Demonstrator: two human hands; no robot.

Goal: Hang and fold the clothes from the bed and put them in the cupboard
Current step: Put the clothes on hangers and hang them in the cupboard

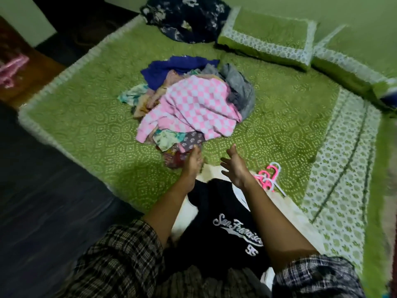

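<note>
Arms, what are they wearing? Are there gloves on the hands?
No gloves: the left hand and right hand are bare. Checked sleeves begin near the elbows. The left sleeve is dark with pale brownish lines, and the right sleeve is dark with whiter lines. The picture is too blurred to show any rings.

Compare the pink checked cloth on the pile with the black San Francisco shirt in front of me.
The pink checked cloth is pink-and-white squares; the black shirt is dark with white lettering. The pink checked cloth sits crumpled atop the clothes pile; the black shirt lies flatter, nearer the camera. Both are on the bed.
</note>
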